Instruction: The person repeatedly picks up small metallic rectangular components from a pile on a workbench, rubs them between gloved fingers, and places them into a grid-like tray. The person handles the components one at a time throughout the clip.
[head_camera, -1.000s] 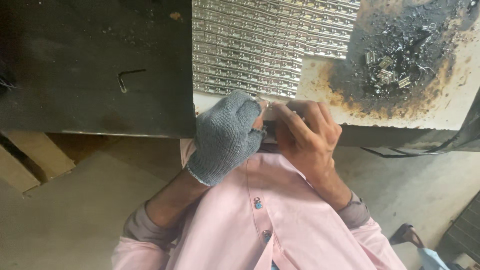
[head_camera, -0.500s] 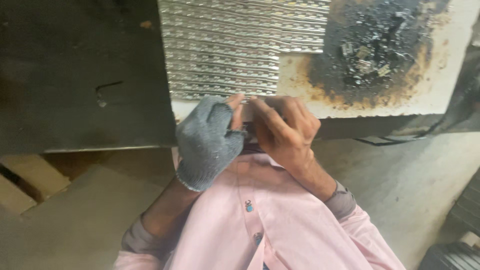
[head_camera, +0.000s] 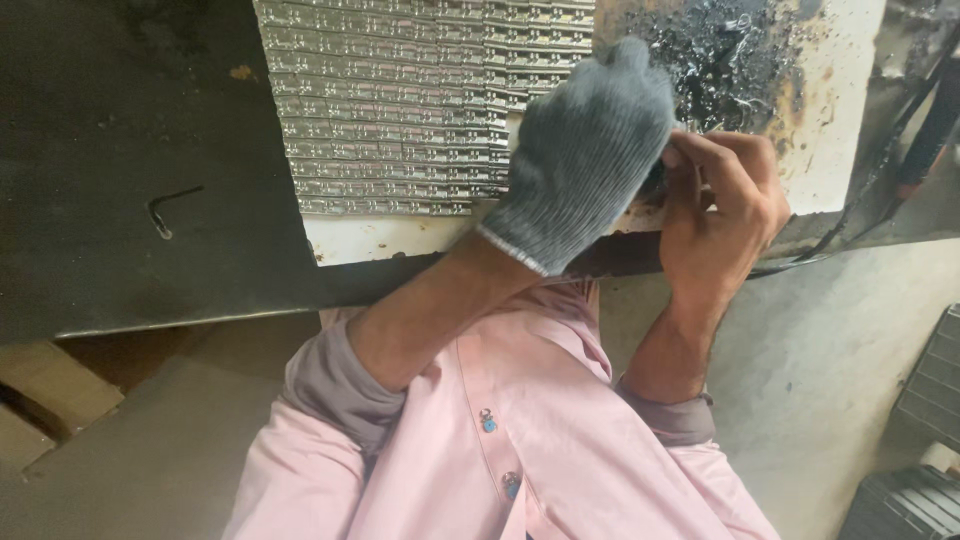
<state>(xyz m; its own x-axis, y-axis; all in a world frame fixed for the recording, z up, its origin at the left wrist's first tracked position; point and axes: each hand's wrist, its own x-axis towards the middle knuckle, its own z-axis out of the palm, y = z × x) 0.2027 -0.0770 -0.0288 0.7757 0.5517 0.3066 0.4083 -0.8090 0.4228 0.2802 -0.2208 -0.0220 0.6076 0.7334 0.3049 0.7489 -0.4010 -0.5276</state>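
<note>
My left hand (head_camera: 585, 150) wears a grey knitted glove and reaches over the near edge of a white board (head_camera: 380, 238) on the dark workbench. My bare right hand (head_camera: 725, 205) is curled right beside it, fingers bent toward the glove. The two hands meet over a small dark item that the glove mostly hides; I cannot tell what it is. Rows of small silvery metal parts (head_camera: 400, 100) lie packed on the board just left of the glove. A burnt black patch with metal scraps (head_camera: 725, 55) lies behind the hands.
An L-shaped hex key (head_camera: 165, 210) lies on the dark bench top (head_camera: 120, 120) at left. Cardboard pieces (head_camera: 45, 390) sit on the floor lower left. Dark ribbed crates (head_camera: 920, 440) stand at the right edge. My pink shirt fills the bottom.
Both hands have moved forward and right, from the bench edge up onto the board by the burnt patch. The view has shifted closer.
</note>
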